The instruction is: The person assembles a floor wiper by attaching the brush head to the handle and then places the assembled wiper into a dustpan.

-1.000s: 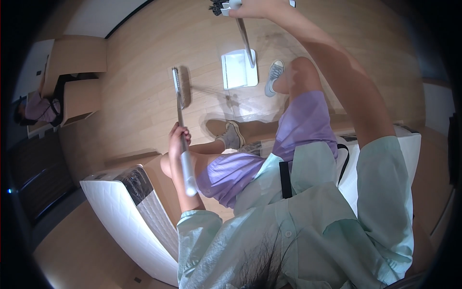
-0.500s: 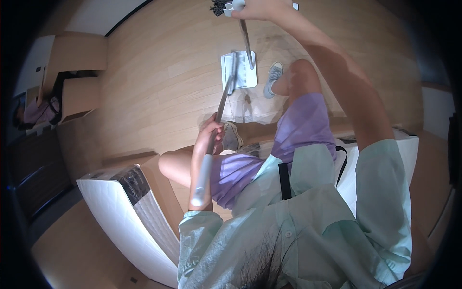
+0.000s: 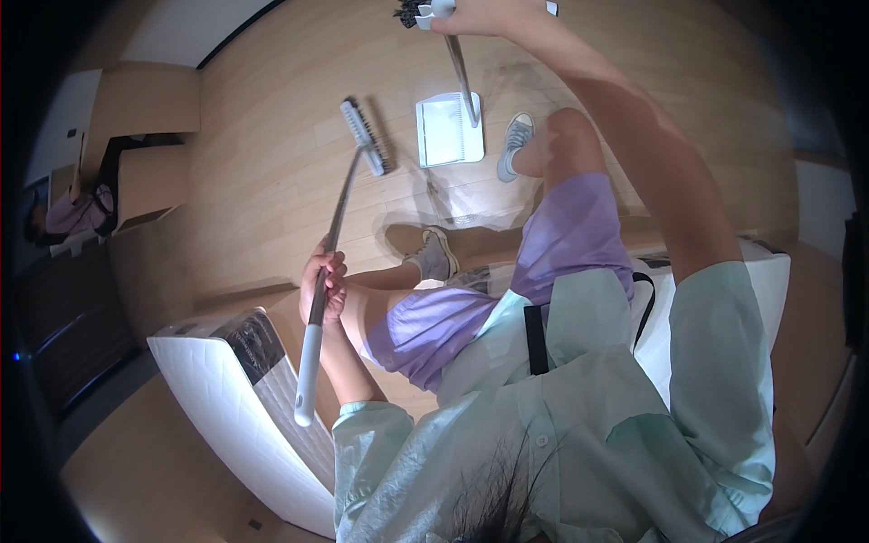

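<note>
My left hand (image 3: 324,282) is closed round the metal stick of a broom (image 3: 342,204), whose pale grey grip end points down toward me. The broom head (image 3: 365,136), with dark bristles, is left of the dustpan, over the wooden floor. A white dustpan (image 3: 439,136) lies flat on the floor, its ribbed side at the right. From it a metal handle (image 3: 460,68) rises to my right hand (image 3: 484,16), which is closed on its upper end and partly cut off by the top edge. Beside those fingers shows a dark, bristly tuft (image 3: 412,13) by a white part.
Two white mattress-like pads (image 3: 240,398) stand low on either side of me. My shoes (image 3: 516,145) are on the floor near the dustpan. At the far left are wooden cabinets (image 3: 149,100) and a reflection of a person (image 3: 77,213).
The broom head has moved left, off the dustpan and out over the floor. My left hand has shifted left and slightly down with the stick. The dustpan and my right hand have hardly moved.
</note>
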